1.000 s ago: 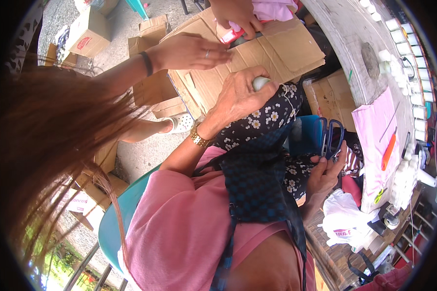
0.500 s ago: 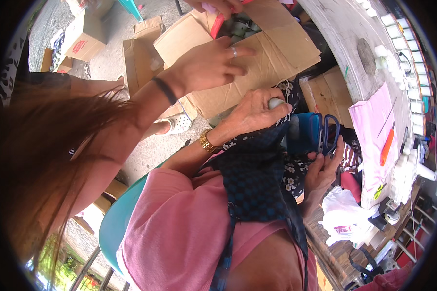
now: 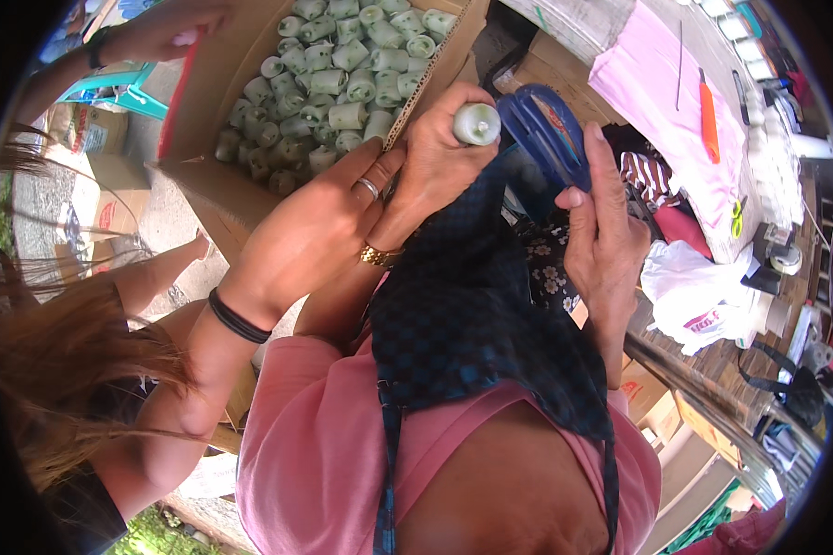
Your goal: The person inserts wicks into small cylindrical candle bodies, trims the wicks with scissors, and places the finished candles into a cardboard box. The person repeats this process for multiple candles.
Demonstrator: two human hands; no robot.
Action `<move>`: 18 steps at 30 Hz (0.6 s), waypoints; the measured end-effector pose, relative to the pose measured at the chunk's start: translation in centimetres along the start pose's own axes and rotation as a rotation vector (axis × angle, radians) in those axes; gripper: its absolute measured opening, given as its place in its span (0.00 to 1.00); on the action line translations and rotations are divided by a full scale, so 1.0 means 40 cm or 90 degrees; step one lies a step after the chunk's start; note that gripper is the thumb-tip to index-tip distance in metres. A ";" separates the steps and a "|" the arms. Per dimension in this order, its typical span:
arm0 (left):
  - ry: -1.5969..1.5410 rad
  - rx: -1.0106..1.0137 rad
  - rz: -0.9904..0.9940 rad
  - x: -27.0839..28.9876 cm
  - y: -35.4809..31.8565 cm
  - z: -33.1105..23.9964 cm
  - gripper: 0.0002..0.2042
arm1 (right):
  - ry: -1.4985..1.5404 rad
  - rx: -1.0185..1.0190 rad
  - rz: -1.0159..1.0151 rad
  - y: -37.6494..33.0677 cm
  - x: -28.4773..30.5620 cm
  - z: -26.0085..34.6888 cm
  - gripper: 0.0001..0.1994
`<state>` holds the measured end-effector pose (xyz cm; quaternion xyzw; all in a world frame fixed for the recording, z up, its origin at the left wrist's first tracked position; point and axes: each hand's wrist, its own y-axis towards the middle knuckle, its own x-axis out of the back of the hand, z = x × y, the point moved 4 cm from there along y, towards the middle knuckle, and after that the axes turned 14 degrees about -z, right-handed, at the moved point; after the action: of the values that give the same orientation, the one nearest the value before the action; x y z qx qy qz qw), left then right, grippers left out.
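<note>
My left hand (image 3: pixel 435 162), with a gold bracelet at the wrist, is closed on a pale green tube (image 3: pixel 477 123) and holds it up at the corner of a cardboard box (image 3: pixel 208 180). My right hand (image 3: pixel 602 231) grips a blue round-ended tool (image 3: pixel 546 129), whose end is right beside the tube's tip. A co-worker's hand (image 3: pixel 315 231), with a ring and a black wristband, lies against my left wrist and the box's edge. The box is full of several pale green rolls (image 3: pixel 342 74). A dark blue cloth (image 3: pixel 472 314) hangs over my pink shirt.
A second hand (image 3: pixel 171 28) at the top left holds a red strip (image 3: pixel 176 92) on the box's far side. To the right stands a wooden table (image 3: pixel 713 365) with a pink sheet (image 3: pixel 676 102), an orange cutter (image 3: pixel 708 120) and white bags (image 3: pixel 694 296). The co-worker's hair (image 3: pixel 65 370) fills the lower left.
The open box of green rolls has come into view close up. My left hand has lifted the tube to the blue tool. The co-worker's hand has come down beside my left wrist.
</note>
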<state>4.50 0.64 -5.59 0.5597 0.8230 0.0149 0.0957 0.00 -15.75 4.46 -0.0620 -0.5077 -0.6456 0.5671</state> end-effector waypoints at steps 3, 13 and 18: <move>0.026 -0.031 -0.016 -0.011 -0.006 -0.006 0.13 | 0.034 -0.022 -0.084 0.013 0.056 0.039 0.25; 0.089 -0.130 -0.036 -0.019 -0.037 -0.058 0.13 | 0.046 -0.071 -0.069 -0.027 0.070 0.049 0.26; -0.033 -0.059 0.044 -0.065 -0.071 -0.035 0.12 | 0.050 -0.112 -0.155 -0.011 0.101 0.006 0.26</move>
<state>2.57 -2.71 -4.24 0.5830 0.7988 0.0418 0.1426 -1.86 -18.37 6.98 -0.0238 -0.4304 -0.7535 0.4965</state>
